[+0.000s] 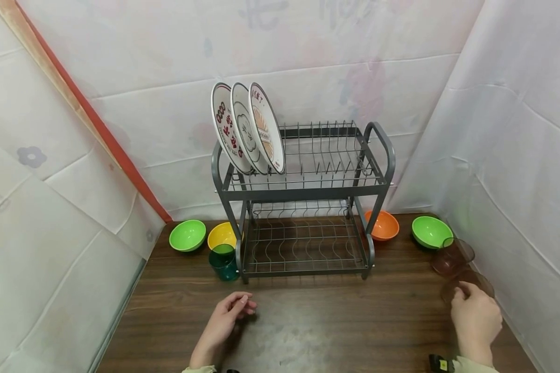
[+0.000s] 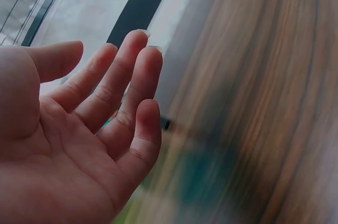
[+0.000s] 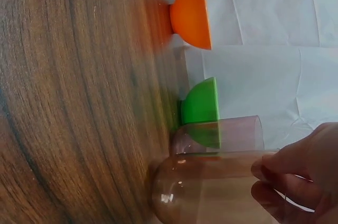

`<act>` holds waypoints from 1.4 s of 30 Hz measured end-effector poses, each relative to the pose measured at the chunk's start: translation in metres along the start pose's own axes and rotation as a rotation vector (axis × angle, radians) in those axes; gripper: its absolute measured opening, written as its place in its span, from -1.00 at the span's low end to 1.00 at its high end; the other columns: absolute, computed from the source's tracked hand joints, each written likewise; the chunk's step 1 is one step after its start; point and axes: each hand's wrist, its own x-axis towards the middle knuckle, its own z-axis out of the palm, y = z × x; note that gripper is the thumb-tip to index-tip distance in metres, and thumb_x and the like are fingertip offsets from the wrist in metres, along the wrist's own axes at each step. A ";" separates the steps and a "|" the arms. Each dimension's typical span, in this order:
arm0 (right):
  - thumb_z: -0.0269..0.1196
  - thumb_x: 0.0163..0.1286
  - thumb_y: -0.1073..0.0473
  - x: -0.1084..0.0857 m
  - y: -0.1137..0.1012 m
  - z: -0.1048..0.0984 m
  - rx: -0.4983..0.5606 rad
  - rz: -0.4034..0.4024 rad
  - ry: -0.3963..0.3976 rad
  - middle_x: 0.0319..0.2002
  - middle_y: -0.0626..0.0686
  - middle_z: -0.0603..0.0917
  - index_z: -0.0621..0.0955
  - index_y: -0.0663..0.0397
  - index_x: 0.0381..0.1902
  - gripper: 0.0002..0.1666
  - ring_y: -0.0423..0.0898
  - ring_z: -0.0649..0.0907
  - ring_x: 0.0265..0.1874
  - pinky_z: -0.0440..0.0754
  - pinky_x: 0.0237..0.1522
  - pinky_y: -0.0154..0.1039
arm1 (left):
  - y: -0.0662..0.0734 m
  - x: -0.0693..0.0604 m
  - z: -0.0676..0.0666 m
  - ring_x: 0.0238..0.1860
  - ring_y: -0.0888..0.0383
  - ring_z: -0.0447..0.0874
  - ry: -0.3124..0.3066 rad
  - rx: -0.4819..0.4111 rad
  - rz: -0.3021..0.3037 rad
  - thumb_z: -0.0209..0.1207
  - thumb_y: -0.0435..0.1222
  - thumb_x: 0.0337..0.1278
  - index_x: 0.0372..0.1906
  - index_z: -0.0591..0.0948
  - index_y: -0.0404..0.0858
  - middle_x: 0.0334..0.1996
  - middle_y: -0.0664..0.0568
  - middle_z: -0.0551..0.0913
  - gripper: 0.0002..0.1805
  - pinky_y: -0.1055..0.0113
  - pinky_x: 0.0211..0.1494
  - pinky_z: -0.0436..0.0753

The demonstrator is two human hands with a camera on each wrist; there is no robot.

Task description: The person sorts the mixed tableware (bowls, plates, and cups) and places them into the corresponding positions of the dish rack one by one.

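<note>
My right hand [image 1: 477, 316] is at the brown see-through cup [image 3: 216, 189] on the right of the table, its thumb and fingers pinching the rim. Just behind that cup stands a pinkish see-through cup [image 1: 451, 256]. The brown cup is partly covered by the hand in the head view. My left hand [image 1: 226, 318] hovers over the table in front of the rack, fingers loosely bent and holding nothing; its palm [image 2: 68, 155] shows in the left wrist view. Nearest to it is a teal cup [image 1: 224, 264] by the rack's left leg.
A two-tier dark metal dish rack [image 1: 303, 194] stands at the back, with three patterned plates [image 1: 266, 129] upright at its upper left. Green [image 1: 187, 235] and yellow bowls [image 1: 221, 234] sit left of it, orange [image 1: 385, 226] and green bowls [image 1: 431, 231] right. White cloth walls enclose the table.
</note>
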 end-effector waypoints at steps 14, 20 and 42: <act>0.23 0.46 0.15 -0.014 -0.014 -0.004 0.144 -0.039 -0.101 -0.12 0.34 0.70 0.67 0.26 0.01 -0.68 0.44 0.54 -0.02 0.32 0.01 0.28 | -0.002 -0.001 -0.019 -0.09 -0.12 0.67 0.133 -0.022 -0.078 -0.05 -0.24 0.56 0.15 0.52 -0.46 -0.12 -0.21 0.71 -0.63 0.01 0.03 0.56; 0.25 0.46 -0.03 -0.023 -0.018 -0.001 0.275 0.035 -0.291 -0.09 0.16 0.75 0.69 0.19 0.06 -0.57 0.21 0.60 0.04 0.42 -0.10 0.04 | -0.002 -0.001 -0.017 -0.10 -0.11 0.67 0.142 -0.016 -0.077 -0.04 -0.23 0.55 0.14 0.53 -0.44 -0.12 -0.19 0.71 -0.63 0.02 0.01 0.56; 0.18 0.45 0.34 -0.078 -0.063 0.053 0.968 0.014 -0.878 -0.24 0.10 0.69 0.36 0.31 0.38 -0.43 -0.09 0.70 -0.22 0.69 -0.17 -0.12 | 0.013 0.003 0.019 0.23 -0.06 0.49 0.087 0.089 0.110 0.22 -0.12 0.36 0.20 0.58 -0.21 0.18 -0.07 0.60 -0.59 -0.02 0.20 0.50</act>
